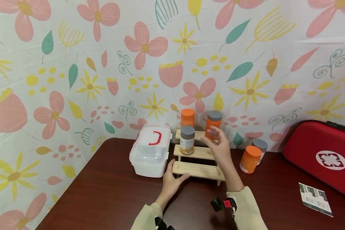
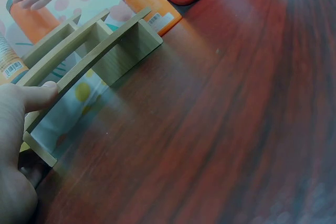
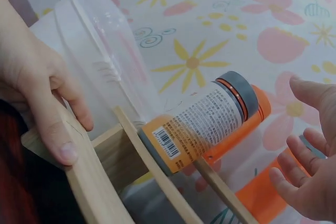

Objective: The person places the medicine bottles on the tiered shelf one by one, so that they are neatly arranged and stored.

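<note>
Left hand (image 1: 171,182) pinches three-tier wooden rack (image 1: 201,171) at bottom tier's left end, we judge for steadying; right hand (image 1: 219,147) spread, holding nothing, beside grey-capped orange bottle (image 1: 212,122) on top tier.

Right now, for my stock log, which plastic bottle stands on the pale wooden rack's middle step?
The grey-lidded, white-and-orange bottle, alone there near the left end; the other bottles stand on the top step or the dark brown tabletop.

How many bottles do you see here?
5. On the wooden rack: orange-capped bottle and gray-capped bottle up top, third bottle on the middle tier. Table: fourth bottle, with fifth bottle partly behind it. More may be hidden.
</note>
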### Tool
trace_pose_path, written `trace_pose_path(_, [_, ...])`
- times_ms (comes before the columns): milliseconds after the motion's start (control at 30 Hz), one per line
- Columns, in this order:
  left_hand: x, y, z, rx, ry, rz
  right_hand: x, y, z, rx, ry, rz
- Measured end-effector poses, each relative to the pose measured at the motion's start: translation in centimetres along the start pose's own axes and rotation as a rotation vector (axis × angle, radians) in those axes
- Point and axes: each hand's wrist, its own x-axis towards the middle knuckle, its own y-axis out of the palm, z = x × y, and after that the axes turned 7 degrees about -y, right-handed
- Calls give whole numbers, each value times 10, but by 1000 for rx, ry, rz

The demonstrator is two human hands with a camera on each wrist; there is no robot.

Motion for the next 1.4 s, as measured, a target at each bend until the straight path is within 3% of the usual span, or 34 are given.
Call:
trace_pose_path(200, [0, 0, -2, -13, 3, 4, -4, -6, -2, -36, -35, -11])
trace_pose_path(467, [-2, -5, 0, -14, -17, 23, -6, -18, -1, -49, -83, -86])
trace_pose_path(800, [-1, -4, 1, -7, 9, 9, -5, -42, 5, -32, -153, -285])
trace_pose_path(1133, [-2, 0, -2, -21, 14, 12, -6, -78, 3, -97, -87, -376])
trace_pose_path(1400, [-3, 0, -2, -10, 15, 9, -3, -105, -4, 32, -44, -499])
